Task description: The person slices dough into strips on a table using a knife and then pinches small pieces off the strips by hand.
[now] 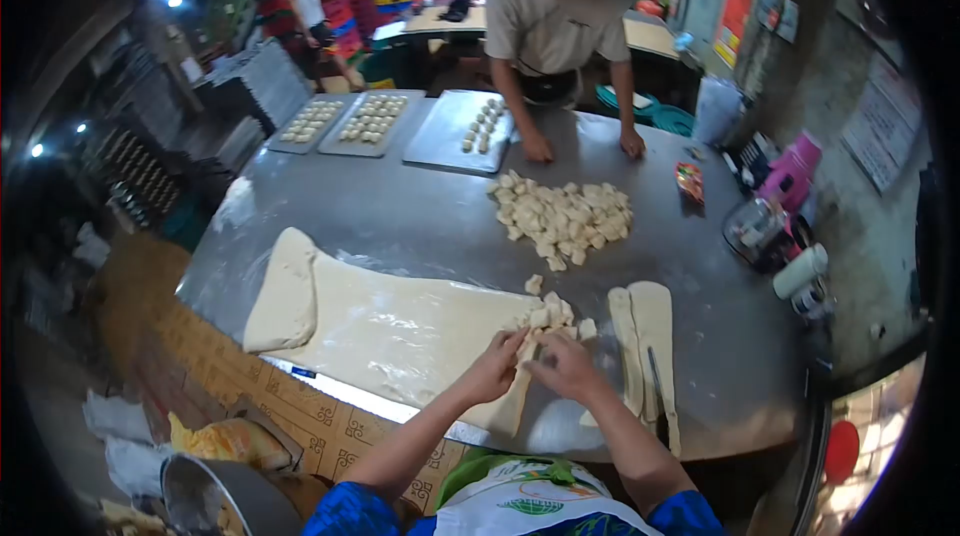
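Note:
A broad dough sheet [400, 321] lies across the near side of the metal table, its left end folded over. At its right end my left hand [492, 368] is closed, fingertips pinching the dough's edge. Close beside it, my right hand [562, 366] is curled with thumb and fingers together; a small dark patch shows there, and I cannot make out what it holds. Just beyond my fingers sit cut dough pieces [550, 313]. To the right are long dough strips [640, 336], with a knife [655, 376] lying on them.
A large pile of dough pieces [565, 216] is at mid-table. Trays [425, 151] with dough balls line the far edge. Across the table [330, 201] stands a person [555, 36], hands on the tabletop. Jars and bottles [800, 271] stand at the right edge.

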Available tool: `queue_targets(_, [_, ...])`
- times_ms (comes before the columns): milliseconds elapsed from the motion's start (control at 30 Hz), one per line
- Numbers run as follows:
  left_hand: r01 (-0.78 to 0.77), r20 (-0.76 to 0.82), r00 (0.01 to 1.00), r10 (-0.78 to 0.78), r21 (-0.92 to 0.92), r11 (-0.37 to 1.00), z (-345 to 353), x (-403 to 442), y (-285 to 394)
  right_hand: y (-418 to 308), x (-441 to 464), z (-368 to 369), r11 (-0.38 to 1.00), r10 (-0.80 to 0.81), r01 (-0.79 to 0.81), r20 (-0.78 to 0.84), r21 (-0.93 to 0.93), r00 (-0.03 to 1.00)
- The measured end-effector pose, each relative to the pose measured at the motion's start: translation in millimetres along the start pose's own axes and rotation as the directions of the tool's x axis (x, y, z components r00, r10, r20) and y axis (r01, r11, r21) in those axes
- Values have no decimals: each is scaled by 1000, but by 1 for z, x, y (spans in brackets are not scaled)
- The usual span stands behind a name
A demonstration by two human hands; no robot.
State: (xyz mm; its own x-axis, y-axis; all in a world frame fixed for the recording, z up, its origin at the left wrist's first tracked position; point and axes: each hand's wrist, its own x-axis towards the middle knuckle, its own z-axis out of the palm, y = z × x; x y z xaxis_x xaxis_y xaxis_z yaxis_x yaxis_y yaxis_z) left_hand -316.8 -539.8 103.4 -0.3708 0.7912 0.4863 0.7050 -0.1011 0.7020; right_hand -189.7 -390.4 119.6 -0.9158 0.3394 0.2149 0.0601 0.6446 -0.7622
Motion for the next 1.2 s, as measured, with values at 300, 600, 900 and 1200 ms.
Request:
queue_targets(300, [286,629,680,-378,247,926,6,-1,-2,-7,-15,48,968,174,-224,-340,-116,924])
queue_targets(600, [297,445,851,-279,31,954,-2,25,-21,32,-45,-16,861,508,-507,-53,37,860])
queue_targets(900, [386,395,757,-520,372,844,77,108,-138,116,21,27,888,450,-452,-47,-78,892])
queue_targets(1200, [532,133,806,-577,-589,608,1,220,-86,111,160,-32,970,184,-125,-290,210,939])
